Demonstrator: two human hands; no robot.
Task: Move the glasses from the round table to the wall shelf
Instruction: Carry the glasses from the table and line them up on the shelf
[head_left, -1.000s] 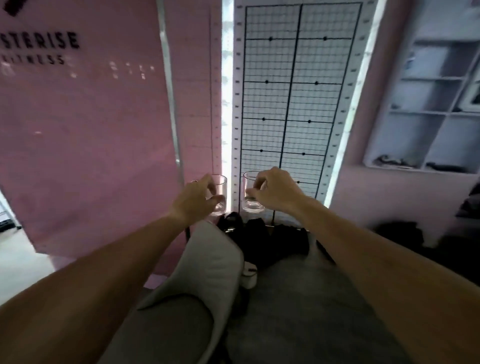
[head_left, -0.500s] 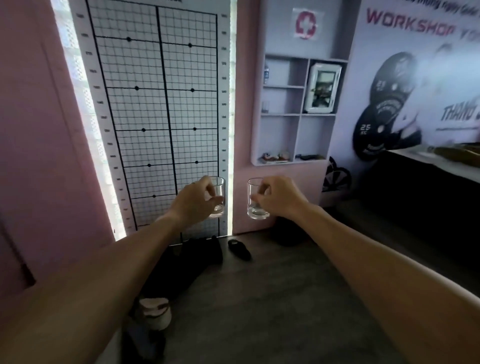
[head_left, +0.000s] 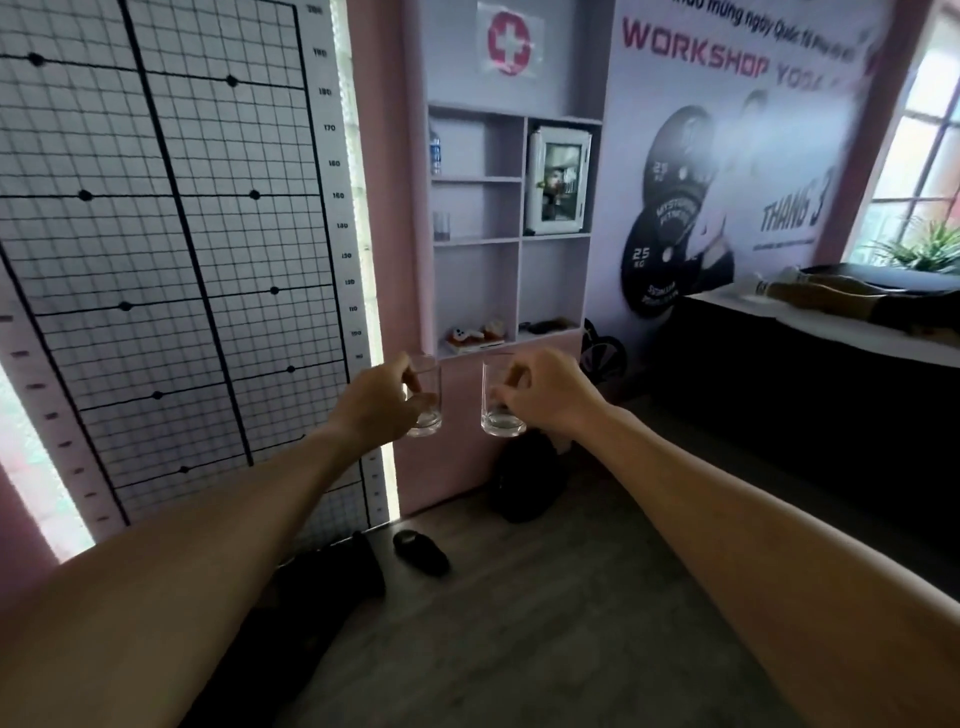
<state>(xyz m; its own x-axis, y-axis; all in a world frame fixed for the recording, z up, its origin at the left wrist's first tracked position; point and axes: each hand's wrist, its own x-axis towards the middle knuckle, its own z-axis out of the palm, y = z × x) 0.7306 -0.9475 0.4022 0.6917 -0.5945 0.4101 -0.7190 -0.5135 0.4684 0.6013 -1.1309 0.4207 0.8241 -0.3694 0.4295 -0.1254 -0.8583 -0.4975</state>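
Both arms are reaching forward at chest height, each hand carrying one clear drinking glass; the left hand (head_left: 376, 402) is gripping the left glass (head_left: 427, 397) from its left side, fingers curled and clamped around the wall; the right hand (head_left: 545, 397) is gripping the right glass (head_left: 500, 397) from its right side, thumb and fingers closed on the upper wall. Both glasses are standing upright in the air, near each other but not touching, with thick bases showing at the bottom; whether either is holding liquid cannot be told.

The wall shelf (head_left: 519, 239) is facing the person, set into the pink wall above and behind the glasses; it is dividing into a left and a right column of open compartments. A further glass (head_left: 442, 226) is sitting in the second compartment down on the left; a water bottle (head_left: 435, 150) is standing in the top left compartment; a white framed box (head_left: 558, 179) is occupying the upper right compartment; small items are lying in the two bottom compartments, too blurred to identify. A red cross sign (head_left: 509, 39) is hanging above the shelf.

A tall grid chart (head_left: 171, 249) with printed height numbers is covering the wall to the left; a gym poster (head_left: 727, 156) is filling the wall to the right; dark shoes (head_left: 421, 552) are lying on the grey floor (head_left: 519, 623) below the hands.
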